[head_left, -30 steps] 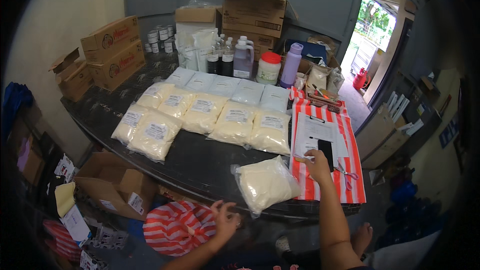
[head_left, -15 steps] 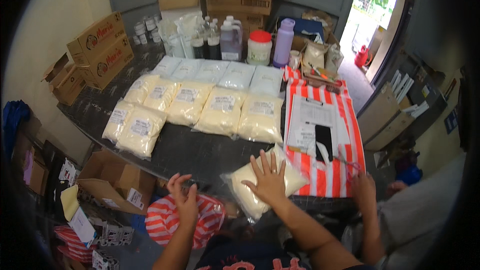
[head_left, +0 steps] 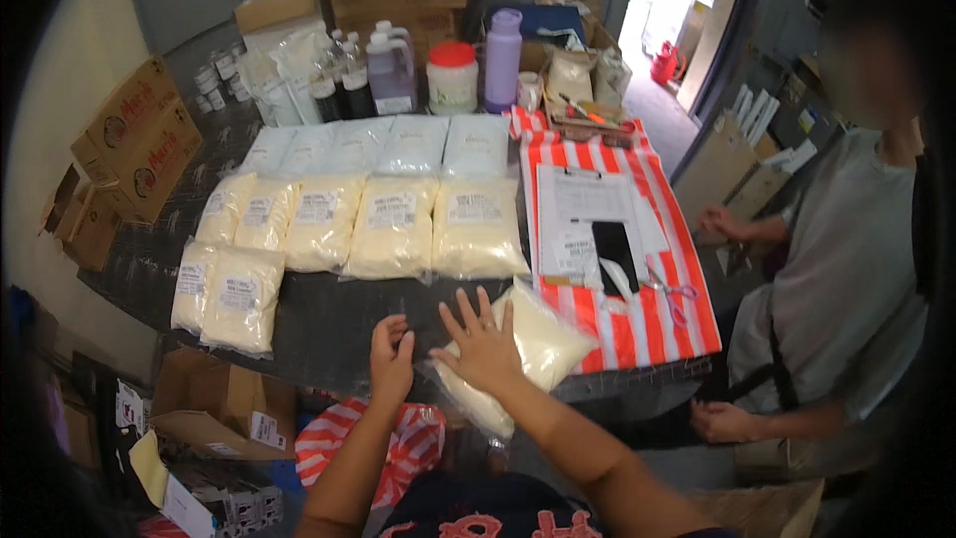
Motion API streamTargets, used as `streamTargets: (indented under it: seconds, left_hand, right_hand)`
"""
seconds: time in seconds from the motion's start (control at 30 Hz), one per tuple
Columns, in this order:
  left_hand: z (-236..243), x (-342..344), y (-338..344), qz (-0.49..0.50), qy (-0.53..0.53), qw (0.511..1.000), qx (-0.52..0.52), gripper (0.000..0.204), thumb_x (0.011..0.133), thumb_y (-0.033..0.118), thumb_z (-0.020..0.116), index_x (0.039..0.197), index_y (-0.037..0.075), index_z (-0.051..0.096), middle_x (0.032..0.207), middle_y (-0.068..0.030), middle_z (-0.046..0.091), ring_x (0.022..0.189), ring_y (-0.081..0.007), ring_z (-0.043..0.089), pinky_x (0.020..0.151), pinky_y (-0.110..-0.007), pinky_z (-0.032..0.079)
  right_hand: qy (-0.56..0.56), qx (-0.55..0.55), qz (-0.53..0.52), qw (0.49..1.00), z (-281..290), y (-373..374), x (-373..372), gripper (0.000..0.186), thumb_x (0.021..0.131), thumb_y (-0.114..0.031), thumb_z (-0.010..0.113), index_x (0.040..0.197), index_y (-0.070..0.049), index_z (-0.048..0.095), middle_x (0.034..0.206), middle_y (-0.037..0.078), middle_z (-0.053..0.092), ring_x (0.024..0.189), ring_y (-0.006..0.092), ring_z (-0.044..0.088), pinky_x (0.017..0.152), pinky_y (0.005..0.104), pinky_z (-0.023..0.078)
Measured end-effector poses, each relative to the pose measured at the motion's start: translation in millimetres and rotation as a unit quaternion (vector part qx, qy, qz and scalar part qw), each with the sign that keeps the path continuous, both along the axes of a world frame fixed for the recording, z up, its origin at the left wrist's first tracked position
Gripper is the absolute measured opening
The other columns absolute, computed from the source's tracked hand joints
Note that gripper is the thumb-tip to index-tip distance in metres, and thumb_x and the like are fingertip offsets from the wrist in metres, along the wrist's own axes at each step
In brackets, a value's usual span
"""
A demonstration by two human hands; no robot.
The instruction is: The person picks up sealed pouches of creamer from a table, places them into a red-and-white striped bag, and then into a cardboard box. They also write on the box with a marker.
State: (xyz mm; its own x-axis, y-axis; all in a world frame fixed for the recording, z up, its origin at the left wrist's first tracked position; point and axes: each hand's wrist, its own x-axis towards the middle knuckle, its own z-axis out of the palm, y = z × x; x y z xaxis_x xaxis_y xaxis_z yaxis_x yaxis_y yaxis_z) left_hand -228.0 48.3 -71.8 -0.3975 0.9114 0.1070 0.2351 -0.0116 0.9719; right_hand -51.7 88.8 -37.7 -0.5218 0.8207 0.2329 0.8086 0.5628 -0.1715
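Note:
A clear plastic bag of pale yellow powder [head_left: 543,344] lies at the near edge of the dark table, a corner reaching past the edge. My right hand [head_left: 483,349] rests flat on it, fingers spread. Just left of that bag hovers my left hand [head_left: 391,364], its fingers loosely bent and holding nothing. Beyond my hands, labelled bags of yellow powder [head_left: 390,224] form a row, with two more bags [head_left: 244,299] in front at the left. Behind them lies a row of bags of white powder [head_left: 413,144].
On a red-and-white striped sheet [head_left: 687,289] at the right lie a clipboard [head_left: 588,194], a phone [head_left: 614,254] and scissors [head_left: 672,289]. Bottles, jugs [head_left: 390,75] and a red-lidded jar [head_left: 453,80] stand behind. A co-worker [head_left: 836,269] is at the right; an open carton [head_left: 224,403] sits lower left.
My view has shifted rightward. The co-worker's hand has drawn back from the scissors, and the co-worker now stands in view. My left hand has come closer to the bag, its fingers less spread.

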Motion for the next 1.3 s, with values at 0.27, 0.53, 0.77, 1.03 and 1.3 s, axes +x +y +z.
streamTargets:
  seconds: [0.27,0.53,0.77,1.03,1.3]
  left_hand:
    - [21,34,40,-0.221,0.182,0.922,-0.262,0.079,0.086,0.067,0.063,0.134,0.004,0.057,0.113,-0.0225,0.072,0.108,-0.0375,0.069,0.092,-0.044,0.052]
    - [23,35,40,-0.402,0.096,0.862,-0.294,0.076,0.077,0.055,0.082,0.119,-0.006,0.068,0.109,-0.0208,0.073,0.096,-0.0282,0.072,0.087,-0.037,0.054]
    - [49,8,-12,-0.225,-0.095,0.958,-0.150,0.047,0.088,0.029,0.079,0.116,-0.005,0.066,0.103,-0.0153,0.074,0.091,-0.0188,0.070,0.081,-0.032,0.054]
    - [44,-4,-22,-0.089,0.258,0.950,-0.154,0.067,0.082,0.039,0.079,0.133,0.001,0.057,0.134,-0.0237,0.051,0.118,-0.0439,0.054,0.099,-0.050,0.046]
    - [119,35,22,-0.072,0.434,0.887,0.136,0.067,0.087,0.038,0.072,0.144,0.009,0.053,0.153,-0.0214,0.039,0.145,-0.0468,0.028,0.116,-0.056,0.024]
  right_hand:
    - [0.255,0.012,-0.279,0.926,8,-17,141,0.057,0.091,-0.022,0.072,0.143,-0.011,0.050,0.127,0.022,0.057,0.116,0.0393,0.055,0.098,0.0495,0.046]
    - [0.453,-0.342,-0.336,0.752,-30,-28,156,0.066,0.086,-0.031,0.081,0.133,0.000,0.046,0.086,0.013,0.068,0.061,0.0196,0.066,0.052,0.0318,0.055]
    - [0.420,-0.192,-0.197,0.865,47,11,105,0.067,0.089,-0.043,0.074,0.139,-0.006,0.048,0.113,0.025,0.067,0.097,0.0348,0.068,0.087,0.0446,0.052]
    - [0.154,-0.173,-0.321,0.918,3,4,57,0.067,0.093,-0.040,0.067,0.149,-0.012,0.044,0.128,0.024,0.054,0.113,0.0389,0.060,0.092,0.0469,0.051]
    - [0.632,-0.101,-0.240,0.730,77,-32,178,0.061,0.092,-0.016,0.067,0.146,-0.003,0.044,0.116,0.013,0.057,0.090,0.0160,0.062,0.073,0.0304,0.054]
